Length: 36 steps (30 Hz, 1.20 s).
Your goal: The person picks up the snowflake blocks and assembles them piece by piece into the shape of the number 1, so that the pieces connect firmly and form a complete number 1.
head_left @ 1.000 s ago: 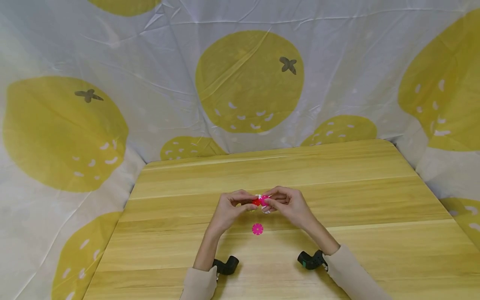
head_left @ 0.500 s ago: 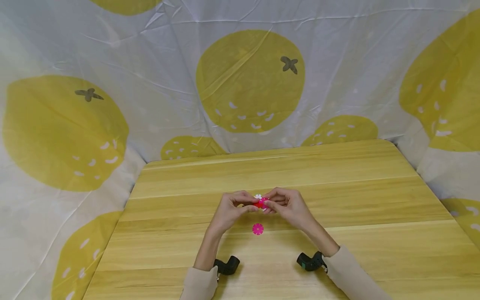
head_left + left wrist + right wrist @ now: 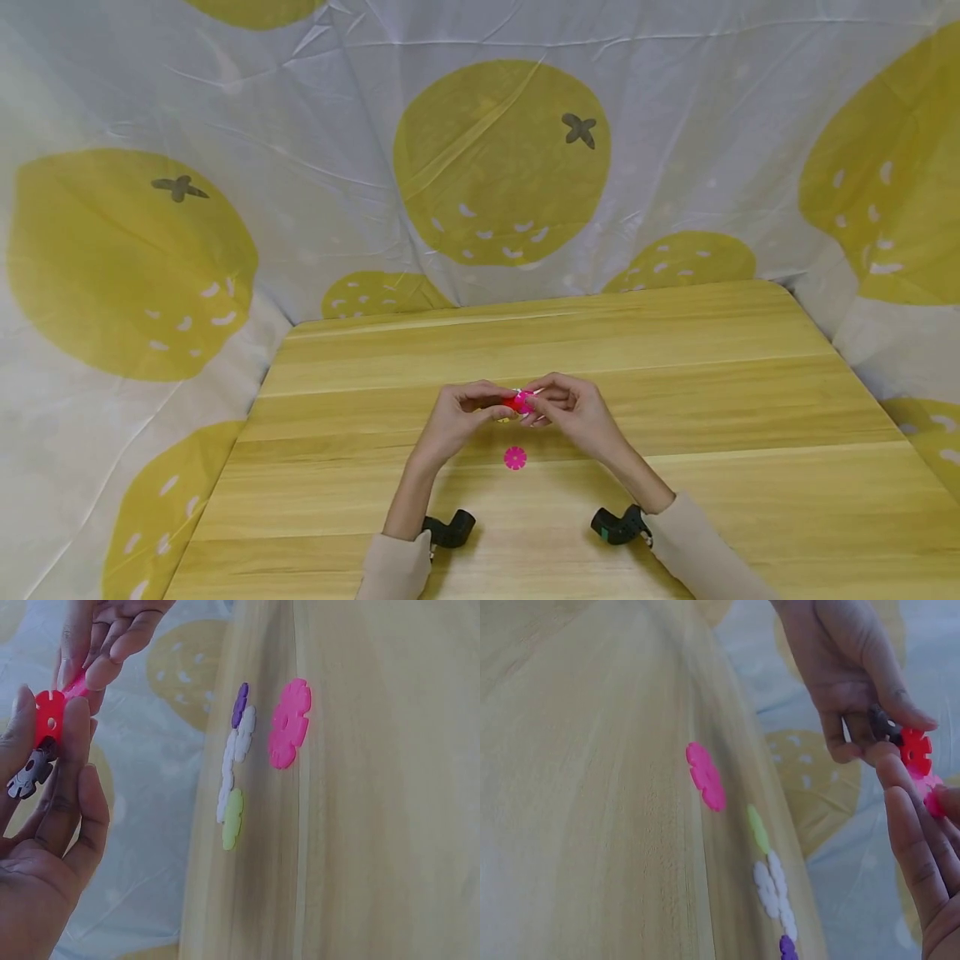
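Note:
My left hand (image 3: 467, 419) pinches a red notched snowflake disc (image 3: 49, 716) between thumb and fingers. A dark notched disc (image 3: 30, 778) is joined to the red one's lower side and sits among the left fingers. Right beside it, my right hand (image 3: 583, 410) pinches a pink notched disc (image 3: 925, 786) whose edge meets the red disc's edge; both are partly covered by fingertips. The hands are raised over the middle of the table. Nearer the person, another pink disc (image 3: 515, 458) lies flat on the wood.
Beyond the loose pink disc, purple (image 3: 240, 705), white (image 3: 246, 735) and yellow-green (image 3: 233, 819) discs lie close together on the table (image 3: 712, 375), mostly hidden behind the hands in the head view. Black wrist devices (image 3: 452, 529) sit at both cuffs. A lemon-print cloth (image 3: 337, 167) surrounds the table.
Half a second ago the red and pink discs were tilted and hands slightly lower, showing a white disc behind; now the pink disc faces up more. The loose pink disc stays put.

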Motion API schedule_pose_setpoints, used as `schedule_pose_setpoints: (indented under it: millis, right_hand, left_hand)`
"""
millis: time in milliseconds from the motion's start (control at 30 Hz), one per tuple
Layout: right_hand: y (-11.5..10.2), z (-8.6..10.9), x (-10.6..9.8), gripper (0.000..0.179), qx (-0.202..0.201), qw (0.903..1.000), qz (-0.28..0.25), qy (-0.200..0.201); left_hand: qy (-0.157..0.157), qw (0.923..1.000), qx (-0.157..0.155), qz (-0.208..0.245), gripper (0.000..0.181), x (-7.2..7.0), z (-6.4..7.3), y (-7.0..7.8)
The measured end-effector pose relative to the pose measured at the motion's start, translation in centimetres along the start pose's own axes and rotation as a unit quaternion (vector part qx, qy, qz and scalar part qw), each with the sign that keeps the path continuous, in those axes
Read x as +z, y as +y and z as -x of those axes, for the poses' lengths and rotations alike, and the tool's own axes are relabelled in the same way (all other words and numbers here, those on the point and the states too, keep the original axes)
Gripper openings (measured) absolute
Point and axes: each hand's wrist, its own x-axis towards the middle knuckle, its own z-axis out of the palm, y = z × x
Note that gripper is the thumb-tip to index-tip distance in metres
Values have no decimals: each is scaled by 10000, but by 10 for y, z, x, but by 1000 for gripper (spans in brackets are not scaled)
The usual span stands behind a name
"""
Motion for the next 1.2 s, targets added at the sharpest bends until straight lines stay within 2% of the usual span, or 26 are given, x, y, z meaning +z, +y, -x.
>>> schedule_pose_setpoints:
  millis: [233, 333, 433, 567, 767, 1000, 1200]
  right_hand:
    - [1, 2, -2, 19, -72, 9993, 366, 83]
    - [2, 2, -3, 20, -36, 9995, 311, 72]
    - [3, 2, -4, 21, 69, 9999, 112, 106]
    - [5, 2, -2, 22, 249, 9996, -58, 126]
    - [10, 1, 2, 22, 531, 9983, 14, 230]
    - [11, 0, 6, 25, 918, 9947, -73, 450]
    - [12, -1, 3, 27, 1023, 9942, -74, 309]
  left_hand:
    - [4, 9999, -172, 10, 26, -1, 1, 1]
    - [-49, 9996, -294, 27, 27, 0, 0, 1]
    - [-74, 9993, -320, -173, 29, 0, 0, 1]
    - [-94, 9979, -103, -631, 37, 1, 0, 0]
    - [-38, 9901, 353, -1357, 44, 9, -1, 0]
    - [109, 9864, 567, -1539, 38, 14, 0, 1]
    - [122, 9830, 618, -1724, 35, 11, -1, 1]
